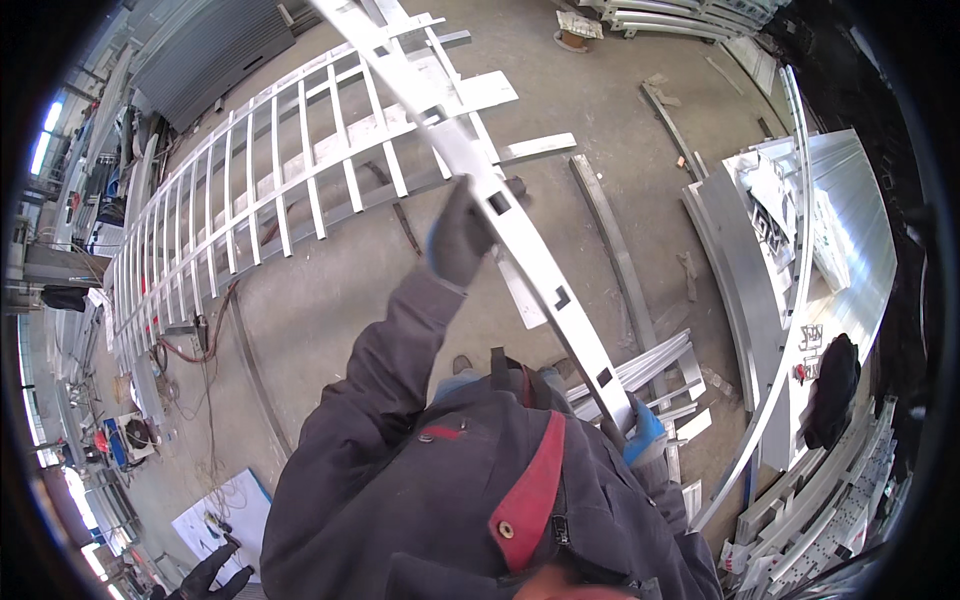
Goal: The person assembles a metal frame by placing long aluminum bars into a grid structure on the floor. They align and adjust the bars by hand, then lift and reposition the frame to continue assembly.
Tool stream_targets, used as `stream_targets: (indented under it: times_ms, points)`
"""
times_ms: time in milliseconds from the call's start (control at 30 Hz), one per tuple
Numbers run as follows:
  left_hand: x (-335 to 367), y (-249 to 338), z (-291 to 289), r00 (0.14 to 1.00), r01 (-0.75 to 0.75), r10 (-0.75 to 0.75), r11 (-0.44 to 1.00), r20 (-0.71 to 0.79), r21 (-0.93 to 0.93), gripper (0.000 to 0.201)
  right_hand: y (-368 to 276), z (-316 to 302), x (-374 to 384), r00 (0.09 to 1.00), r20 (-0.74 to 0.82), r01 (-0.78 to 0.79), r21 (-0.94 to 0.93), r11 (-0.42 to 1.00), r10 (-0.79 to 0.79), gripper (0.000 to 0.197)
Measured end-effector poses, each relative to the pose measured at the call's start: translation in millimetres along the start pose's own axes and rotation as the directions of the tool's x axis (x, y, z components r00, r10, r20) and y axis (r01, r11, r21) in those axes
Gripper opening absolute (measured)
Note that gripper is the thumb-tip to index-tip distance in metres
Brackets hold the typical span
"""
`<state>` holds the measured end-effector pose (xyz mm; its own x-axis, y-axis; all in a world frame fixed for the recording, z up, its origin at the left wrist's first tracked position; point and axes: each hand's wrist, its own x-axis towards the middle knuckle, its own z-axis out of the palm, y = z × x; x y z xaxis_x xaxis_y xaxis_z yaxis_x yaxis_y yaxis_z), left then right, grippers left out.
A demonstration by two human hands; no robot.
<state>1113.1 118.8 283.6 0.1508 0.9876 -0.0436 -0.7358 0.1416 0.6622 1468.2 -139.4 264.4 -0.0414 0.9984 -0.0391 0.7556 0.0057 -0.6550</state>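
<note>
A long, pale metal profile with several dark rectangular cut-outs along its face slants across my body, from the top of the view down to my right side. Partway along it, my left hand, in a dark glove, is closed around the profile, with fingertips showing past its far edge. My right hand, in a blue and dark glove, grips the lower end by my waist; its fingers are partly hidden behind the metal.
On the left lies a slatted metal frame. A long bar rests on the floor ahead. To the right stand a metal-topped table with a black cloth and stacked profiles. A black glove shows at lower left.
</note>
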Motion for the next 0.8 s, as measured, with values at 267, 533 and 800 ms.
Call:
stream_targets:
  times_ms: [267,533,800]
  points:
    - [-20,94,-163,0.918,-0.282,0.286,0.958,-0.275,0.056,0.042,-40,53,43,0.976,0.025,0.212,-0.319,0.924,-0.215,0.072]
    - [-30,52,-218,0.922,-0.053,-0.025,0.980,-0.386,-0.190,0.045,135,105,99,0.944,0.316,0.198,-0.308,0.931,-0.096,0.061]
    - [-3,42,-243,0.879,0.148,-0.135,0.989,-0.457,-0.006,0.040,90,189,212,0.935,0.336,0.219,-0.288,0.932,-0.115,0.063]
